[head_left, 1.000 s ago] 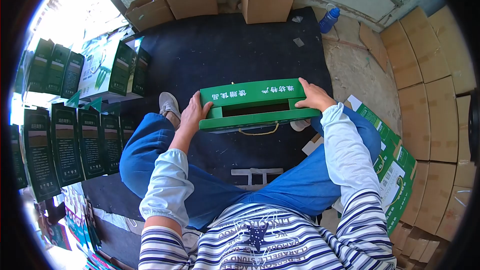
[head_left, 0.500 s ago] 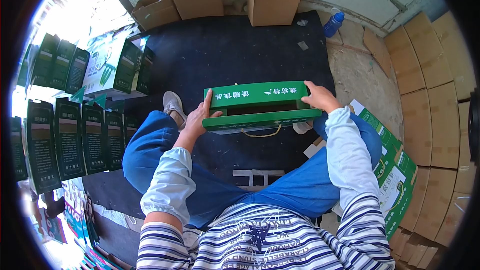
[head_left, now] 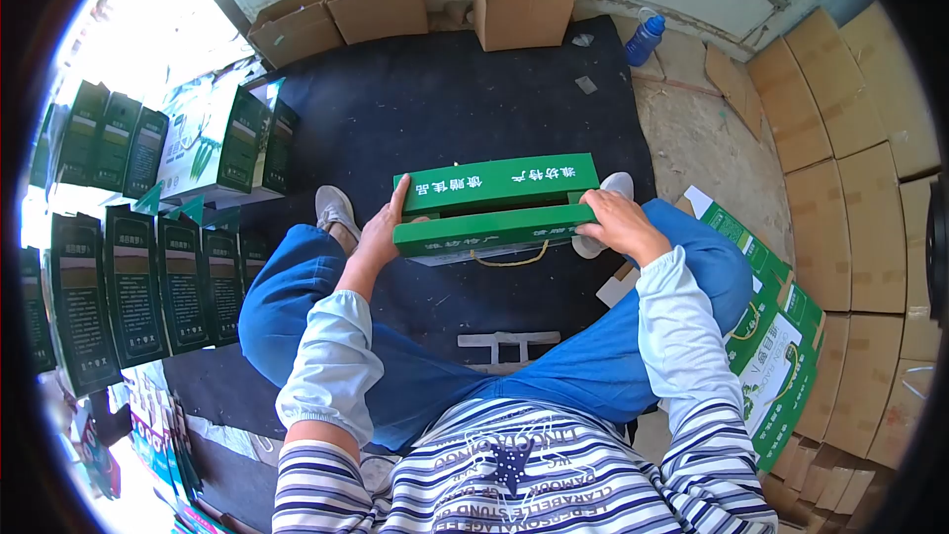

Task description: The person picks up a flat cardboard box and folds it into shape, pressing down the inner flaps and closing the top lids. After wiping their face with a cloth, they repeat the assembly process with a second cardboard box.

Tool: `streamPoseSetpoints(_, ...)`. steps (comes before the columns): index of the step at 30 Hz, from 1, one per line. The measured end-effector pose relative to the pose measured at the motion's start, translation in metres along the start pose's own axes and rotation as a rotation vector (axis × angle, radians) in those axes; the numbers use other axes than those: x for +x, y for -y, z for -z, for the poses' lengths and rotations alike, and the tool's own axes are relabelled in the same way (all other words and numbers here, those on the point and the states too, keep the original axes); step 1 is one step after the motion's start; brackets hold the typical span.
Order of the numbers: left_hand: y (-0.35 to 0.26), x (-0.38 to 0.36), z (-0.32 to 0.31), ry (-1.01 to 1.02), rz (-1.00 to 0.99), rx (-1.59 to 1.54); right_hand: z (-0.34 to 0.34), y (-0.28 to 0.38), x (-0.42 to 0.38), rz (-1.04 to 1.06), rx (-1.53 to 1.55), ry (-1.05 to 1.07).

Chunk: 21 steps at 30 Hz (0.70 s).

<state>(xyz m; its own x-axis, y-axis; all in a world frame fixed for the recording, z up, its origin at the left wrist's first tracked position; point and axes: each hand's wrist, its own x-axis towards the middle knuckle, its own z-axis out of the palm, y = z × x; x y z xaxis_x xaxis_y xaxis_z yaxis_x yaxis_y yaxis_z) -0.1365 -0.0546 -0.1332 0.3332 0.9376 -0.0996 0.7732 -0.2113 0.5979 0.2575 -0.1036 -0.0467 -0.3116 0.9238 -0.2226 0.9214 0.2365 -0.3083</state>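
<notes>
A green carton (head_left: 494, 183) with white lettering and a string handle is in front of me, above the black mat. Its two long top panels stand close together with a narrow dark gap between them. My left hand (head_left: 381, 232) grips the left end, a finger up along the edge of the far panel. At the right end, my right hand (head_left: 625, 225) holds the near panel, thumb and fingers bent round its corner. The string handle (head_left: 509, 259) hangs on the side nearest me.
Standing green boxes (head_left: 133, 277) line the left side. Flat green cartons (head_left: 781, 366) lie at the right, beside stacked brown boxes (head_left: 850, 227). Open brown boxes (head_left: 524, 8) and a blue bottle (head_left: 645, 42) are at the back. A metal frame (head_left: 509, 340) lies between my legs.
The carton's near and far panels have come closer together, narrowing the gap. My right hand has shifted from the far panel's corner down to the near panel. The view has moved slightly.
</notes>
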Motion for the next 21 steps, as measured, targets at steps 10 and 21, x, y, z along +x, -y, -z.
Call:
streamPoseSetpoints(10, -0.04, -0.007, 0.036, -0.4, -0.087, 0.076, -0.005, -0.014, 0.026, 0.009, -0.054, 0.084)
streamPoseSetpoints(21, -0.083, -0.033, 0.002, -0.153, -0.294, 0.532, -0.012, -0.025, 0.021, -0.076, 0.321, -0.16)
